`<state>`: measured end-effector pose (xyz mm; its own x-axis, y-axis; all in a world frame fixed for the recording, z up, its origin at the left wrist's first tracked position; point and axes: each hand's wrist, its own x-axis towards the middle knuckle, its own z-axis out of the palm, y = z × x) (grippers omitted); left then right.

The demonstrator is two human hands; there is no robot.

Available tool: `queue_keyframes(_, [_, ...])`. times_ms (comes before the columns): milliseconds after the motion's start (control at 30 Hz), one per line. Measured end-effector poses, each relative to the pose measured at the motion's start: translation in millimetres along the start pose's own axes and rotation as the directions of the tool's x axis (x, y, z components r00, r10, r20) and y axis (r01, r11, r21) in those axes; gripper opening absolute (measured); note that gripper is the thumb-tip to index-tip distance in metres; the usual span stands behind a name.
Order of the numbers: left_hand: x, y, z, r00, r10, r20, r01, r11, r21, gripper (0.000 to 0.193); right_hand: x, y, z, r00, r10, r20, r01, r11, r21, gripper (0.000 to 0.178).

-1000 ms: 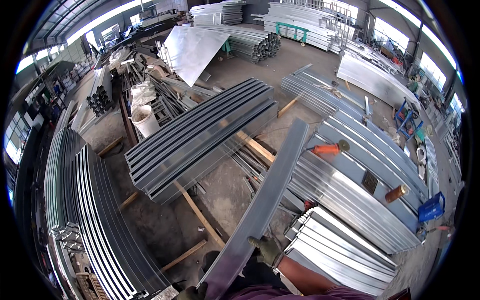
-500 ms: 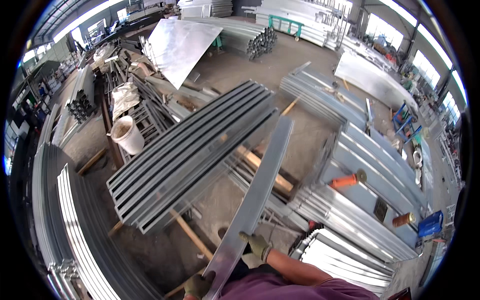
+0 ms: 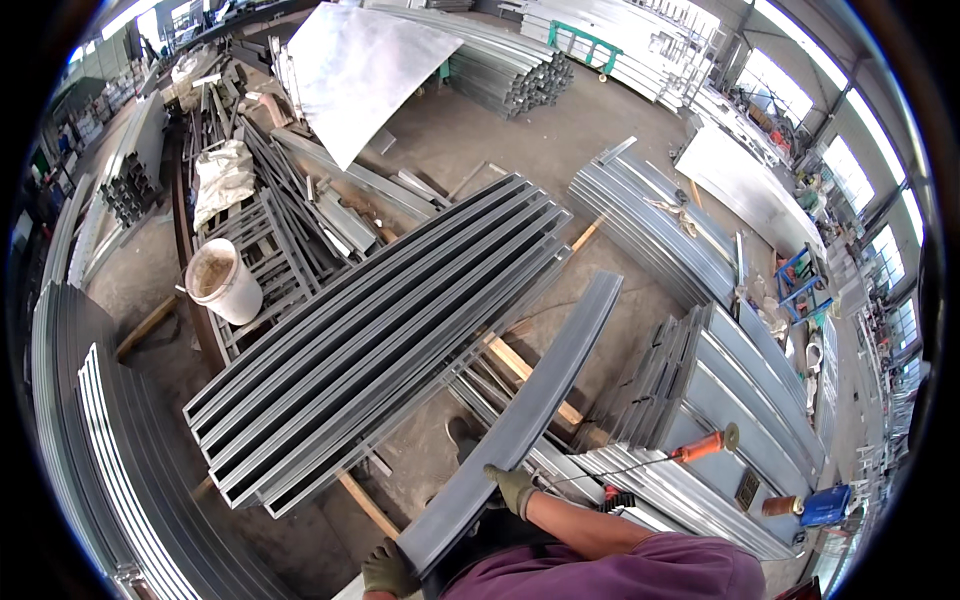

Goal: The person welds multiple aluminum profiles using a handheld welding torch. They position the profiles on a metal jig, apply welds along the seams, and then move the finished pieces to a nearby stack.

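A long grey metal channel (image 3: 548, 395) slants across my front, its far end up and to the right. My left hand (image 3: 389, 570), in a dark work glove, is closed round the near end's left edge. Further along, my gloved right hand (image 3: 512, 489) grips the right edge, thumb on the upper face. Just left and beyond lies a stack of similar channels (image 3: 375, 345), side by side on wooden battens (image 3: 368, 505). The held channel is apart from that stack's top. The fingers under the channel are hidden.
At right, stacked metal panels (image 3: 690, 400) carry an orange angle grinder (image 3: 705, 446) with a cord, a brown spool (image 3: 782, 506) and a blue box (image 3: 826, 506). Curved-looking profiles (image 3: 130, 480) stand at left. A white bucket (image 3: 225, 283) sits beside scrap metal. A shoe (image 3: 460, 437) shows below the channel.
The view has shifted, so the stack sits lower. The channel's far end is now further right and lower in the picture, with its broad face turned more upward. Both hands keep their hold.
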<state>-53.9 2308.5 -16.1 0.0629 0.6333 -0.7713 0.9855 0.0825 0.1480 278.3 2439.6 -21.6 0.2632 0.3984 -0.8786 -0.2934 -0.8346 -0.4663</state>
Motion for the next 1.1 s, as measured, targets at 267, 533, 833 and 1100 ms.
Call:
queue_keyframes(267, [139,75,-81,0.997,-0.057,-0.044,0.062,0.99,0.128,0.112,134,-126,24,0.997,0.015,-0.071,-0.017,0.999,-0.033,0.045])
queue_keyframes(533, [273,157,-152,0.995,-0.087,0.056,0.084,0.995,0.055,0.101,277,-214,13,0.992,0.095,-0.086,-0.101,0.993,-0.066,0.041])
queue_keyframes(833, [403,162,-176,0.992,-0.094,-0.087,0.084,0.989,-0.119,0.048,356,-288,65,0.998,-0.006,0.058,0.016,0.983,-0.185,0.047])
queue_keyframes(1100, [408,168,-143,0.98,-0.175,-0.099,0.167,0.982,-0.085,0.047,411,-250,11,0.967,0.233,-0.101,-0.251,0.942,-0.223,0.04])
